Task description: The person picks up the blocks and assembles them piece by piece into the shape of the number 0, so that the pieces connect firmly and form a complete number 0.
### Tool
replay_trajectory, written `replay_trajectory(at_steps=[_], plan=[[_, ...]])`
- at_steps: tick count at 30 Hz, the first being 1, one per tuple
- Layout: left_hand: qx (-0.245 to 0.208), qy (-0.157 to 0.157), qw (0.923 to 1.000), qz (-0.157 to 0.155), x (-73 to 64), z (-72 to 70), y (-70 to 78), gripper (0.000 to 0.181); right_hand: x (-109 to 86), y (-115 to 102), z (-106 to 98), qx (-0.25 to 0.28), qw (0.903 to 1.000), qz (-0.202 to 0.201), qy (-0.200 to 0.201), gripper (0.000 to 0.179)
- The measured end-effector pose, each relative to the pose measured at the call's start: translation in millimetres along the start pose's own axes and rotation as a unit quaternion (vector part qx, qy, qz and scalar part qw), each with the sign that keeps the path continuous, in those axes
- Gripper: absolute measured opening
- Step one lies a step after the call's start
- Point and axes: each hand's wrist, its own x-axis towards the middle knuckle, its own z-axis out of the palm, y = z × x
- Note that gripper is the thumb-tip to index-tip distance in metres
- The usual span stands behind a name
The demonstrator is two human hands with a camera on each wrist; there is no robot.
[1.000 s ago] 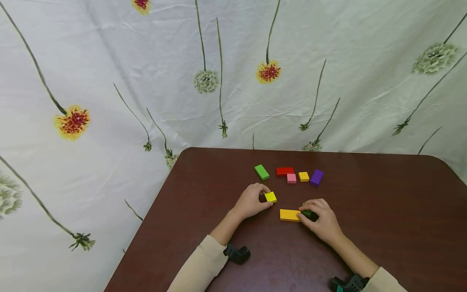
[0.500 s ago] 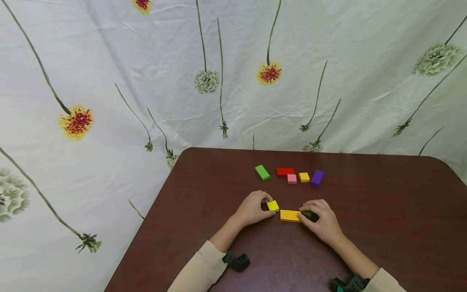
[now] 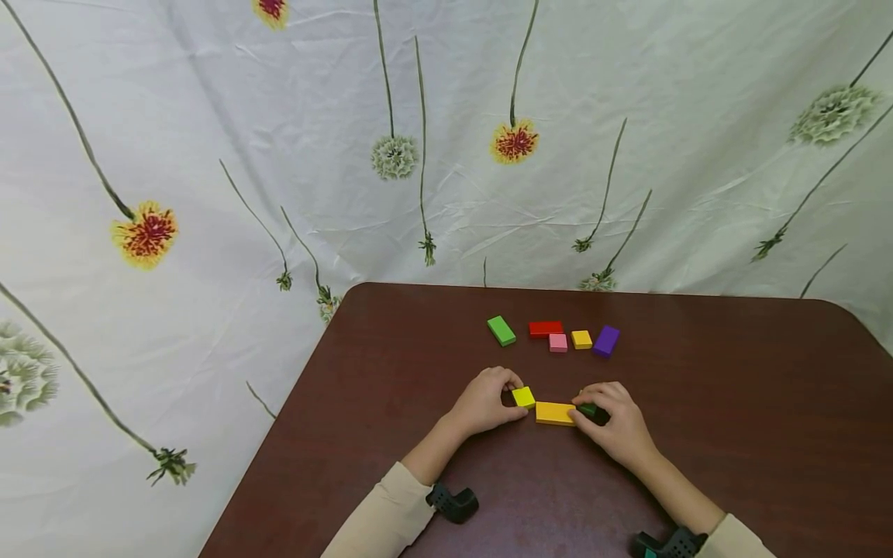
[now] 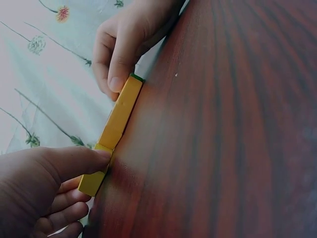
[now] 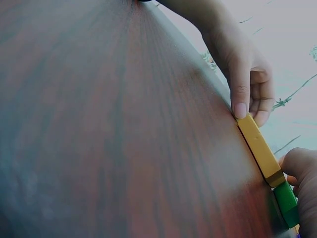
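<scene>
My left hand (image 3: pixel 483 403) pinches a small bright yellow block (image 3: pixel 523 397) between thumb and fingers. That block meets the left end of a longer orange-yellow block (image 3: pixel 554 413) lying on the table, as the left wrist view shows. At the other end sits a dark green block (image 5: pixel 286 203), in line with the long one. My right hand (image 3: pixel 619 426) holds the green block, its thumb and fingertips at the seam between the two; part of the green block is hidden inside the hand.
Behind the hands on the brown table (image 3: pixel 732 403) lie a light green block (image 3: pixel 501 330), a red block (image 3: pixel 545 329), a pink block (image 3: pixel 557 342), a small yellow block (image 3: pixel 581 339) and a purple block (image 3: pixel 606 341). A flowered cloth (image 3: pixel 314 116) hangs beyond the table's far edge.
My left hand has brought the bright yellow block toward me and slightly right, up to the long orange-yellow block. The right hand has stayed in place.
</scene>
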Motion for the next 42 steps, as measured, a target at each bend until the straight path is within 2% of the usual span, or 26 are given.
replay_trajectory(at_steps=[4,7,11,14,19,26,30,35,42], plan=[[0.014,0.012,0.9996,0.022,-1.2,0.8,1.9,0.037,0.2,0,0,-0.001,1.0,-0.002,0.001,0.02],[0.026,0.033,0.9978,0.052,-3.2,3.7,7.4,0.032,0.5,0,0,-0.002,1.0,-0.003,0.002,0.02],[0.059,0.056,0.9911,0.105,-4.8,9.0,16.7,0.022,1.5,1,0,-0.002,1.0,-0.008,0.004,0.02],[0.097,0.065,0.9849,0.128,-5.2,12.3,21.4,0.018,2.2,0,0,-0.003,0.9999,-0.012,0.006,0.021],[0.123,0.067,0.9817,0.13,-5.9,13.8,23.9,0.017,2.6,0,0,-0.003,0.9999,-0.013,0.009,0.021],[0.111,0.068,0.9826,0.132,-6.7,13.7,23.4,0.016,2.6,-1,0,-0.005,0.9999,-0.006,0.009,0.021],[0.11,0.069,0.9823,0.134,-6.6,13.5,22.9,0.016,8.6,2,-6,0.008,0.9996,0.009,0.024,0.021],[0.104,0.069,0.9834,0.132,-6.5,13.3,22.2,0.016,26.9,17,-20,0.002,0.9978,0.056,0.035,0.021],[0.101,0.066,0.9838,0.132,-7.4,14.8,20.7,0.016,52.6,53,-41,-0.003,0.989,0.147,-0.017,0.036]])
